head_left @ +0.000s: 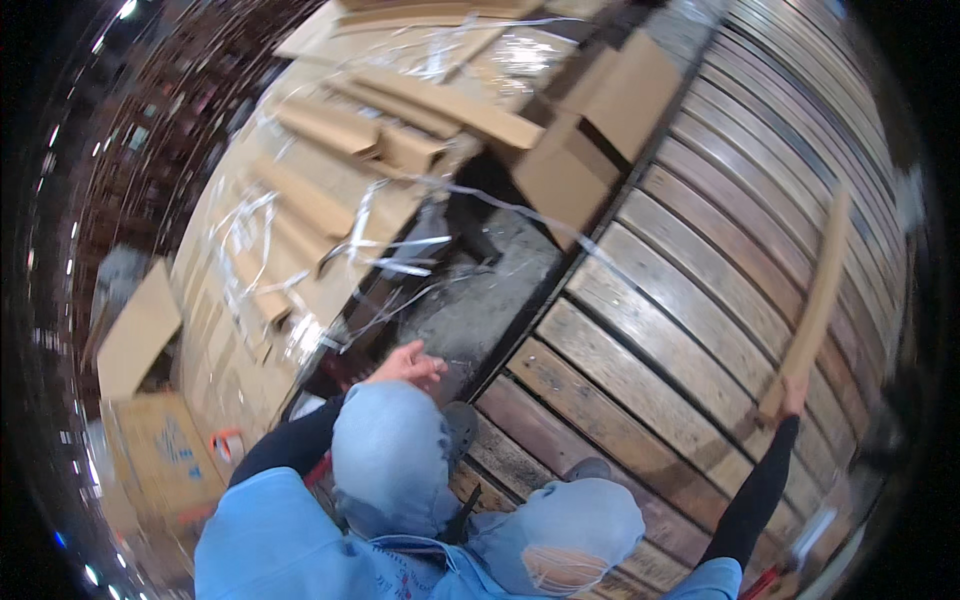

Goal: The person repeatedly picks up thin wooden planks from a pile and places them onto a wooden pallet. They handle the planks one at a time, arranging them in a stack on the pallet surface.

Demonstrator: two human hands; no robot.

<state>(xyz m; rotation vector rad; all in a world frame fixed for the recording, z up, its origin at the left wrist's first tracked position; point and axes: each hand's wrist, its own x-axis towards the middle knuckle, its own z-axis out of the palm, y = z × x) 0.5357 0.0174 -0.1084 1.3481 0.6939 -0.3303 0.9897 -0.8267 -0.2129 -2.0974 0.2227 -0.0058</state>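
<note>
My right hand (793,393) is closed round the near end of a long brown cardboard edge strip (822,275), which extends away over the wooden slats at the right. My left hand (410,366) hovers just beyond my left knee with its fingers apart and nothing seen in it. Nearest to that hand are loose white plastic straps (415,262) along the edge of a cardboard-covered stack (215,320). Several folded cardboard strips (320,125) lie on top of the stack.
An open cardboard box (575,165) stands in the gap between the stack and the slatted wooden platform (650,290). A closed cardboard carton (160,450) sits at the lower left, near a tape roll (227,445). Clear plastic wrap (520,58) lies at the far end.
</note>
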